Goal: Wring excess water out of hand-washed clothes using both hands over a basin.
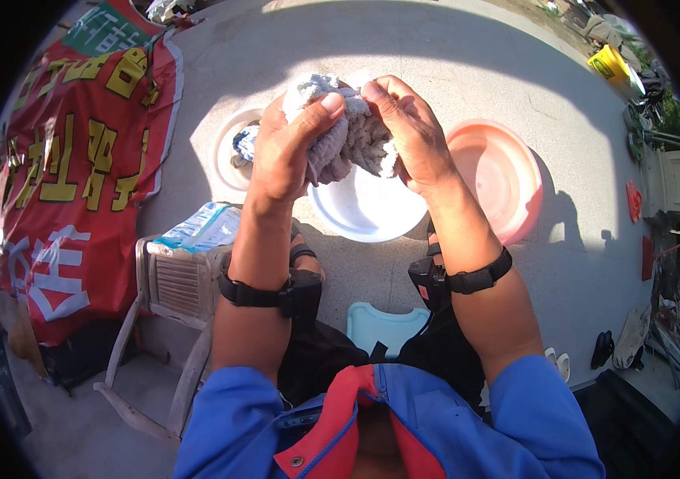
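Observation:
A bunched, light grey fluffy cloth (340, 138) is held up between my two hands. My left hand (289, 143) grips its left side, thumb pressed on top. With thumb and fingers, my right hand (408, 129) pinches the cloth's upper right edge; part of those fingers is hidden behind it. Below the cloth, on the ground, stands a white basin (370, 224), partly covered from view by the cloth and hands. A pink basin (495, 173) sits to its right, beside my right forearm. At the left, another pale basin (223, 158) holds a blue-and-white cloth (245, 143).
A worn wooden chair (175, 281) stands on my left, bearing a plastic packet (202, 227). Beyond it hangs or lies a red banner (85, 179) with large writing. A light-blue plastic stool (385, 329) is between my legs. Shoes (602, 349) and a yellow bucket (609, 63) are at the right.

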`<action>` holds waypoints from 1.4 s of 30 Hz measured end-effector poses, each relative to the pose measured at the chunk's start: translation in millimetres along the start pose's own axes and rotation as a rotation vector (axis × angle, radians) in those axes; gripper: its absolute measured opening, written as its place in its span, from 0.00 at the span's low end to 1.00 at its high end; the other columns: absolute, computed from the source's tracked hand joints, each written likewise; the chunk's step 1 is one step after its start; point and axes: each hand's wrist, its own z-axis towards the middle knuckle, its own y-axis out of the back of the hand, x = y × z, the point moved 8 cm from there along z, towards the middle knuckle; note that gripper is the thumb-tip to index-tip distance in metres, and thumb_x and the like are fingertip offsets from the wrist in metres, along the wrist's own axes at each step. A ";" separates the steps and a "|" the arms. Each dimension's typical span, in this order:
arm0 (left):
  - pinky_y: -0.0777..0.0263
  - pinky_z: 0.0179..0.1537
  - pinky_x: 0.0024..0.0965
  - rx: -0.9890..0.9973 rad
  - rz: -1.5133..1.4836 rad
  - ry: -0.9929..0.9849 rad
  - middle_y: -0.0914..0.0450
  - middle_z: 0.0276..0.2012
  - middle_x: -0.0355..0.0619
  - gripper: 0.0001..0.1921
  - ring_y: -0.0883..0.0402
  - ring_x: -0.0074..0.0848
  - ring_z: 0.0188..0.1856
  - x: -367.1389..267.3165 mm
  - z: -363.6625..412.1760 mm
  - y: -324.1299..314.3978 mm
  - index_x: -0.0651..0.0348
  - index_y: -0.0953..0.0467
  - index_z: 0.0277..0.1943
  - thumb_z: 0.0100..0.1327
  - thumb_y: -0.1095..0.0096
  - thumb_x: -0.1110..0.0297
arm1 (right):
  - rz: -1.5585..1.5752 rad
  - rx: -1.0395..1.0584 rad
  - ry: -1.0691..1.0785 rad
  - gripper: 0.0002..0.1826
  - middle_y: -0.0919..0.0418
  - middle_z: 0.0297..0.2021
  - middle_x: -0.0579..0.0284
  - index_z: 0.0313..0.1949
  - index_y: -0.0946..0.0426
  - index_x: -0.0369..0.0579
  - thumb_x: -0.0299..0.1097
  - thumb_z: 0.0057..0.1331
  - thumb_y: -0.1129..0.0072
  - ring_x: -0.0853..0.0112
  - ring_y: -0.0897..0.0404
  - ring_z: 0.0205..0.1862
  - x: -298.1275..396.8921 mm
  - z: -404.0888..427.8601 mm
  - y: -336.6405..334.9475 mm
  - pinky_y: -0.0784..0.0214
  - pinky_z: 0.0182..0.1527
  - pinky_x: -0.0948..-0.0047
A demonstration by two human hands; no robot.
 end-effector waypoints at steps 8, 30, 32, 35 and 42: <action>0.21 0.42 0.28 -0.065 0.160 0.204 0.16 0.38 0.46 0.17 0.16 0.25 0.38 10.3 0.1 15.7 0.67 0.21 0.48 0.69 0.33 0.59 | -0.137 -0.003 -0.079 0.15 0.19 0.32 0.54 0.46 0.28 0.34 0.32 0.70 0.35 0.76 0.20 0.22 6.6 -6.7 -2.7 0.29 0.19 0.77; 0.18 0.50 0.40 -0.097 -0.383 0.058 0.16 0.44 0.52 0.16 0.14 0.37 0.44 -13.9 -10.5 37.0 0.68 0.22 0.50 0.70 0.39 0.61 | -0.258 0.006 0.080 0.20 0.18 0.42 0.58 0.56 0.24 0.38 0.39 0.73 0.40 0.75 0.22 0.35 4.9 -3.0 -2.4 0.27 0.46 0.75; 0.18 0.46 0.38 -0.108 -0.284 0.104 0.15 0.41 0.50 0.17 0.13 0.34 0.41 5.4 -3.9 39.7 0.68 0.23 0.51 0.71 0.40 0.61 | -0.382 0.126 0.015 0.21 0.17 0.35 0.55 0.51 0.21 0.37 0.46 0.76 0.44 0.70 0.19 0.34 -11.1 -6.4 -16.2 0.27 0.43 0.69; 0.18 0.47 0.38 -0.158 -0.325 0.160 0.15 0.41 0.50 0.18 0.14 0.34 0.41 13.7 -1.2 35.2 0.68 0.23 0.51 0.72 0.41 0.59 | -0.723 -0.207 0.075 0.26 0.19 0.23 0.53 0.36 0.19 0.35 0.51 0.77 0.46 0.69 0.24 0.27 -12.9 -15.3 -15.3 0.31 0.35 0.64; 0.27 0.54 0.29 0.097 -0.157 0.089 0.19 0.48 0.44 0.23 0.21 0.24 0.51 34.7 -15.6 -24.0 0.66 0.25 0.58 0.75 0.42 0.52 | 0.032 -0.619 0.251 0.21 0.19 0.28 0.63 0.36 0.20 0.37 0.44 0.79 0.46 0.79 0.25 0.29 4.5 -10.1 36.6 0.31 0.35 0.77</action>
